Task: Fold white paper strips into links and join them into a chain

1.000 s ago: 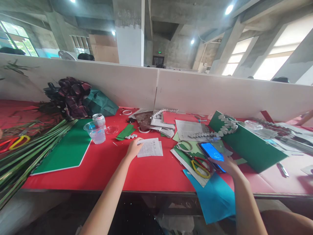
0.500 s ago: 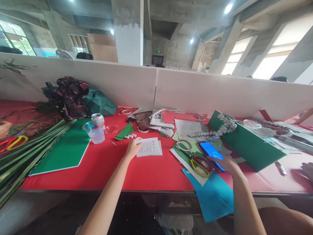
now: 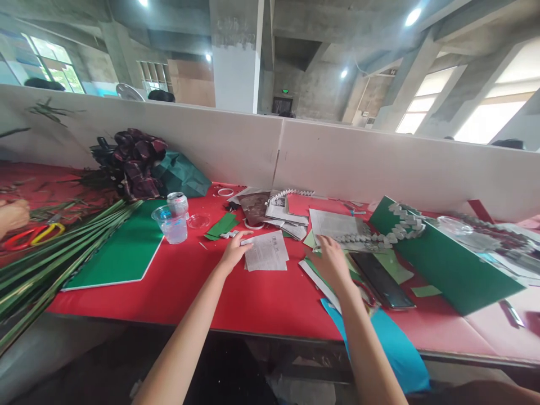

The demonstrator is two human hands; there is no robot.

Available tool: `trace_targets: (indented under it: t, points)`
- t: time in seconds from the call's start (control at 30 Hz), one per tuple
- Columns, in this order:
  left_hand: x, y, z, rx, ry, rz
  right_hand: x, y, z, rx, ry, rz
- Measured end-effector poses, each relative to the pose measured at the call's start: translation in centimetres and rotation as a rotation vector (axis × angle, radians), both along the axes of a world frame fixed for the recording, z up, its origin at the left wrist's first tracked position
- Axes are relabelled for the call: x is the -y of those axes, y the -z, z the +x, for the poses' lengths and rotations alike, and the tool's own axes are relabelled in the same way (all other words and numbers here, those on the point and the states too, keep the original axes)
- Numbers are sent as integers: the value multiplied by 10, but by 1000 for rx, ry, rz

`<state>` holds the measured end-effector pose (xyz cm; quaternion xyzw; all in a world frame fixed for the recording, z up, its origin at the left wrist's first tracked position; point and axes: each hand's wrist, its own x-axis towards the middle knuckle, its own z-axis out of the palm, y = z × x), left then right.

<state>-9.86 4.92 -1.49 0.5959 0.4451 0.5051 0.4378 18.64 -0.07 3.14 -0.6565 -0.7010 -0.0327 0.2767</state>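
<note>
Blue sheet (image 3: 392, 351): nearest item; hangs over front edge of worktop (image 3: 261, 301), partly under right forearm.
Left hand (image 3: 233, 254): palm down on red worktop, fingertips pinching left edge of printed paper slip (image 3: 266, 251); light grasp, not clenched.
Printed paper slip: flat on worktop centre, just right of left hand. Judged very light, thin, floppy, easily creased or torn. Best taken at an edge or corner with thumb under and finger on top; flat lift from above likely to slide it on the cloth.
Right hand (image 3: 333, 260): open, fingers spread, palm down over stacked green and white sheets (image 3: 314, 269); grasps nothing visible; contact with sheets probable, not certain.
Phone (image 3: 382, 272): dark screen, flat, just right of right hand, apart from it.
Scissors (image 3: 366, 292): red handles, mostly hidden behind right wrist.
Green board (image 3: 120, 253): flat, left of left hand, well apart.
Plastic cup (image 3: 171, 223): clear, upright, at far corner of green board; can (image 3: 178, 201) just behind it.
Green stems (image 3: 50, 256): long bundle on left part of worktop.
Folded paper chain (image 3: 390, 228): draped over tilted green card (image 3: 447, 259), far right.
Another person's hand (image 3: 12, 216): left margin, near red-and-yellow scissors (image 3: 34, 235).
Partition (image 3: 337, 160): white, behind worktop.
</note>
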Motion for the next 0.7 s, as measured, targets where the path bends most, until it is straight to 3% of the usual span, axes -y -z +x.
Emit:
trace_targets:
  t: [0.07,0.13,0.33,0.47,0.7]
  points:
    - [4,-7,1,44,55,-48,-15,3,-41,-168,-202,-14]
    - [6,-12,2,94,67,-66,-32,7,-66,-360,-279,-110]
    - [1,-11,-2,236,-126,-51,-62,24,-73,-947,-520,-290]
    - [-1,-6,-7,328,-194,-55,-60,30,-70,-1063,-494,-275]
    - [0,-4,-10,394,-44,-167,-60,33,-69,-1099,-440,-231]
